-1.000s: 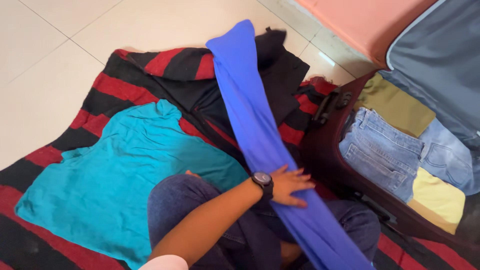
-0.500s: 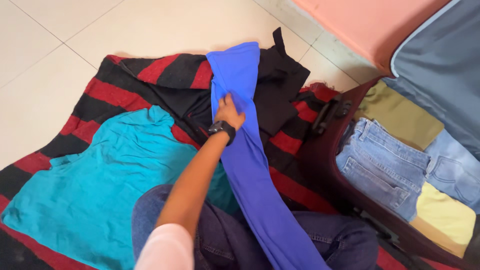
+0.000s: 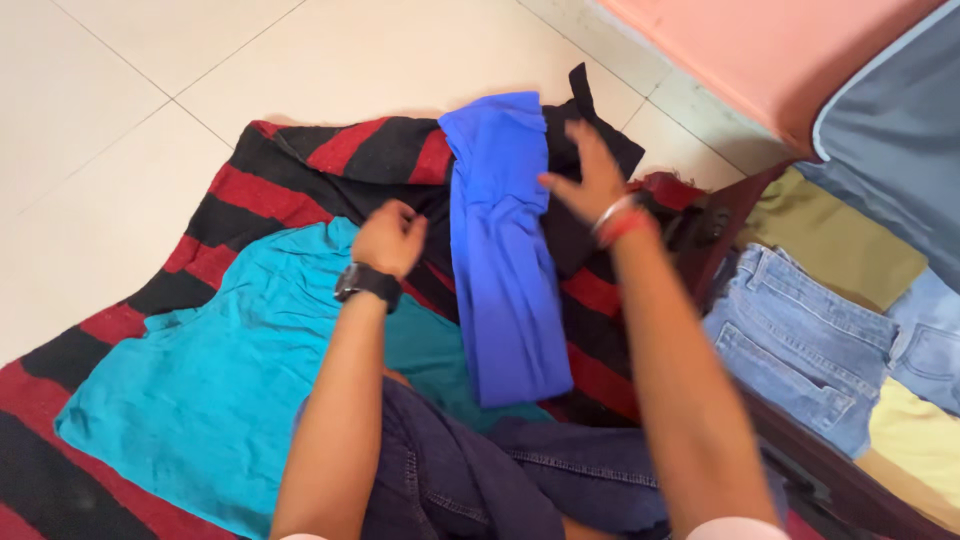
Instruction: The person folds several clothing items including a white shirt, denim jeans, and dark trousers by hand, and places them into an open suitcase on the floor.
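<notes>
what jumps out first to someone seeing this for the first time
A bright blue folded cloth garment lies lengthwise in the middle, on a red and black striped blanket spread over the pale tiled floor. The left hand, with a black wristwatch, and the right hand, with red bangles, hover on either side of it. At the right an open suitcase holds folded light blue denim jeans; a teal cloth shirt lies flat at lower left.

the right hand [image 3: 590,180] is motion-blurred so its grip cannot be told, the black garment [image 3: 580,160] lies mostly hidden under the blue cloth [image 3: 505,250], and the open suitcase [image 3: 860,330] is cut off by the right edge.
</notes>
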